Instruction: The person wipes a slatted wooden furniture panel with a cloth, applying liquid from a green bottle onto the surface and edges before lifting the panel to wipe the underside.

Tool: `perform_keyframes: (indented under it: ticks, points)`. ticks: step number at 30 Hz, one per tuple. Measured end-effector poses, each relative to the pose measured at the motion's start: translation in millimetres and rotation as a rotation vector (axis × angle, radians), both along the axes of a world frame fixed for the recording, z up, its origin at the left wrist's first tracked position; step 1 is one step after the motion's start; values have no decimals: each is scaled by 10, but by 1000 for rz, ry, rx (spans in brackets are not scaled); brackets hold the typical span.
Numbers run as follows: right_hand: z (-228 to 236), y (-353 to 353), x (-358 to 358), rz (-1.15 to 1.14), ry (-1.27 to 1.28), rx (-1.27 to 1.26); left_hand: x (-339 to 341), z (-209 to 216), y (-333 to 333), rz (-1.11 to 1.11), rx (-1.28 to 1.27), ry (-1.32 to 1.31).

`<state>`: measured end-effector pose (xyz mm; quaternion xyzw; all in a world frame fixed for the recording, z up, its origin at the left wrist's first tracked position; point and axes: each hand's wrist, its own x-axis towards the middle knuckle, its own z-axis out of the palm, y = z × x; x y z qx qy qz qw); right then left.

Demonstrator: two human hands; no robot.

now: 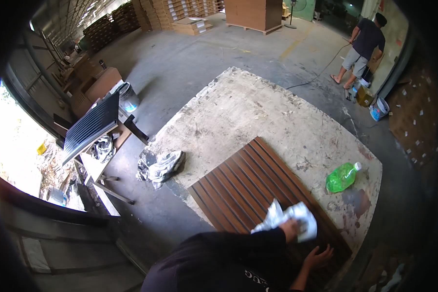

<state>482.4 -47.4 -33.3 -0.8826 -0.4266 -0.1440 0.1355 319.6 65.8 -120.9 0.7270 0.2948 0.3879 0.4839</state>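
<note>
My left hand [291, 229], reaching out of a dark sleeve, is closed on a crumpled white cloth [306, 219] and presses it against a dark brown slatted wooden panel [238, 180]. My right hand [319, 256] is over the panel's near right part, fingers apart and nothing in it. The panel lies slantwise on a paint-stained, pale worktable [219, 107]. Right of the panel, a green plastic bottle with a white cap [342, 177] lies on the tabletop. My sleeve and torso cover the panel's near edge.
A stained rag [163, 166] hangs at the table's left edge. Further left, a dark ribbed panel [95, 124] leans on a stand near a bucket [127, 97]. At the far right a person [365, 46] stands with a hose or cable, beside another bucket [378, 109]. Stacked boxes [180, 14] line the back.
</note>
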Motion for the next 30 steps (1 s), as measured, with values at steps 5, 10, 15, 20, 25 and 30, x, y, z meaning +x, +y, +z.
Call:
perform_keyframes:
  ticks: [5, 10, 15, 20, 25, 30]
  points:
    - [-51, -52, 153, -73, 72, -2, -1430, 1320, 1469, 462, 288, 970]
    - [34, 58, 32, -64, -69, 3, -1858, 1282, 1861, 701, 170, 995]
    - [253, 23, -122, -131, -45, -54, -789, 1029, 956, 310, 346, 986]
    - [164, -171, 57, -78, -38, -62, -10, 942, -148, -88, 413, 812]
    - [214, -628, 630, 174, 183, -36, -549, 1333, 262, 207, 125, 1004]
    - [123, -1453, 1409, 33, 279, -66, -1288, 1311, 686, 874, -75, 1331]
